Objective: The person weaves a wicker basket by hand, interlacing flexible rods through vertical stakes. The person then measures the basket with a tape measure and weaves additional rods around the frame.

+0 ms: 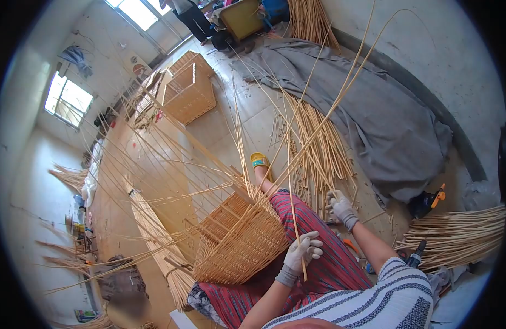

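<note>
A half-woven wicker basket (pixel 239 241) rests tilted against my lap, with long unwoven rods fanning out from its rim. My left hand (pixel 301 253), in a whitish glove, is just right of the basket. A single wicker rod (pixel 295 219) runs between its thumb and fingers, its lower end sticking out below the palm. Farther right, my gloved right hand (pixel 342 209) is over my knee's outer side, beside the loose rods (pixel 319 148) on the floor. Its fingers are bent together; what they pinch is too small to make out.
Finished wicker boxes (pixel 192 101) stand ahead on the floor. A grey cloth (pixel 362 109) covers a long heap at right. Rod bundles lie at left (pixel 160 241) and lower right (pixel 456 236). A power drill (pixel 416 253) is near my right elbow. Another person (pixel 194 19) stands far off.
</note>
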A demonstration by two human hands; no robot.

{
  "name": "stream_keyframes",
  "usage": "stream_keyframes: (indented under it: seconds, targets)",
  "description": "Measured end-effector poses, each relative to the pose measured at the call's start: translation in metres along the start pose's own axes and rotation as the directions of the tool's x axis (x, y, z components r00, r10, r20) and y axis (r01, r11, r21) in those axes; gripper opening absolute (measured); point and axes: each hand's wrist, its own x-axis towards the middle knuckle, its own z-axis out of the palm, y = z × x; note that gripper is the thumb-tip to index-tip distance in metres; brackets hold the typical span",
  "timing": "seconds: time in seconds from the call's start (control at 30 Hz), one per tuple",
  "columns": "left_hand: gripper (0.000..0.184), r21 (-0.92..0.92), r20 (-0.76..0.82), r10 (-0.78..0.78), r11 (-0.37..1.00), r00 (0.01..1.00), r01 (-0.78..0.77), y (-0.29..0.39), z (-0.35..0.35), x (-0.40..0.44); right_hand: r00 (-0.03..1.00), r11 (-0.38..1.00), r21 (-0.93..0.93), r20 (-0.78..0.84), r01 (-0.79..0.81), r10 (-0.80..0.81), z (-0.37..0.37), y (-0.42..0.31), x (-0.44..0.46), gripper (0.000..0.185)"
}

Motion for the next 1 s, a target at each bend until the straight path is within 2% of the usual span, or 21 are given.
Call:
stream_keyframes:
  seconds: [0.03,0.1,0.17,0.2,0.23,0.27,0.3,0.37,0.43,0.5,0.53,0.57,0.63,0.7,0.77,0.8,0.83,0.9,0.93,0.97,1.0]
  targets:
    - [0.043,-0.013,0.008,0.007,1.000,1.000,-0.007,-0.001,-0.001,0.000,0.998,0.995,0.078,0.008,-0.068,0.067,0.002,-0.024,-0.013,0.029]
    - [0.044,-0.036,0.039,-0.001,0.999,0.999,0.002,-0.004,-0.012,0.001,0.999,0.996,0.080,0.023,-0.048,0.047,0.003,-0.056,-0.035,0.034]
    - [0.045,-0.057,0.074,-0.012,0.998,0.997,0.016,-0.007,-0.009,0.003,0.997,0.971,0.232,0.053,-0.058,0.047,0.002,-0.090,-0.063,0.041]
    - [0.052,-0.021,0.015,0.044,0.999,0.999,-0.043,-0.005,0.003,0.004,0.991,0.920,0.380,0.119,-0.100,0.059,0.002,-0.087,-0.065,0.039]
    - [0.060,0.020,-0.049,0.088,0.996,0.995,-0.087,-0.004,0.016,0.003,0.991,0.916,0.386,0.105,-0.113,0.078,-0.001,-0.083,-0.071,0.039]
    - [0.066,0.019,-0.112,0.111,0.994,0.987,-0.110,0.001,0.034,0.004,0.961,0.908,0.364,0.246,-0.210,0.124,-0.001,-0.107,-0.090,0.032]
    - [0.073,0.016,-0.182,0.114,0.994,0.977,-0.113,0.006,0.049,0.007,0.910,0.887,0.337,0.372,-0.316,0.183,-0.001,-0.122,-0.111,0.028]
    - [0.077,0.050,-0.082,0.183,0.983,0.980,-0.179,0.005,0.044,0.013,0.763,0.793,0.350,0.611,-0.498,0.210,0.003,-0.127,-0.147,0.028]
    - [0.068,0.002,-0.220,0.131,0.991,0.967,-0.134,0.020,0.075,0.008,0.595,0.887,-0.022,0.734,-0.460,0.327,0.004,-0.167,-0.194,0.031]
    - [0.057,0.012,-0.085,0.123,0.992,0.989,-0.122,0.027,0.067,0.000,0.375,0.943,-0.150,0.890,-0.297,0.259,0.006,-0.158,-0.206,0.041]
    - [0.044,0.010,-0.198,0.198,0.980,0.960,-0.200,0.022,0.069,0.004,0.348,0.951,-0.151,0.906,-0.270,0.242,0.005,-0.155,-0.205,0.050]
    - [0.044,0.006,-0.216,0.187,0.982,0.958,-0.190,0.019,0.063,0.005,0.400,0.983,-0.158,0.898,-0.099,0.184,0.002,-0.155,-0.197,0.051]
    - [0.035,0.041,-0.146,0.241,0.971,0.960,-0.237,0.018,0.038,0.007,0.563,0.960,-0.108,0.791,-0.259,0.241,-0.006,-0.151,-0.166,0.043]
    - [0.032,0.004,-0.149,0.225,0.974,0.963,-0.227,0.018,0.017,0.009,0.682,0.909,-0.080,0.635,-0.410,0.363,-0.019,-0.142,-0.123,0.034]
    - [0.032,-0.475,-0.042,0.164,0.865,0.986,-0.164,0.015,-0.001,0.009,0.910,0.939,0.030,0.258,-0.342,0.323,-0.018,-0.073,-0.075,0.028]
    - [0.033,-0.452,-0.083,0.152,0.875,0.985,-0.173,0.016,0.002,0.010,0.982,0.972,-0.181,0.091,-0.149,0.167,-0.023,-0.055,-0.055,0.027]
    - [0.033,-0.463,-0.089,0.139,0.871,0.986,-0.165,0.016,0.003,0.009,0.999,0.911,-0.412,-0.032,0.016,-0.032,-0.030,-0.042,-0.038,0.028]
    - [0.034,-0.351,-0.122,0.126,0.922,0.985,-0.162,0.017,0.004,0.011,0.984,0.908,-0.379,-0.095,-0.177,0.152,-0.034,-0.026,-0.003,0.030]
    - [0.034,-0.348,-0.142,0.113,0.924,0.983,-0.156,0.018,0.006,0.012,0.982,0.903,-0.385,-0.090,-0.189,0.167,-0.032,-0.008,0.014,0.030]
    - [0.034,-0.352,-0.154,0.111,0.922,0.982,-0.160,0.018,0.005,0.011,0.991,0.858,-0.513,-0.122,-0.019,-0.051,-0.028,0.014,0.035,0.031]
    - [0.034,-0.346,-0.145,0.112,0.925,0.983,-0.156,0.018,0.002,0.011,0.954,0.762,-0.633,-0.121,0.138,-0.273,-0.025,0.025,0.053,0.033]
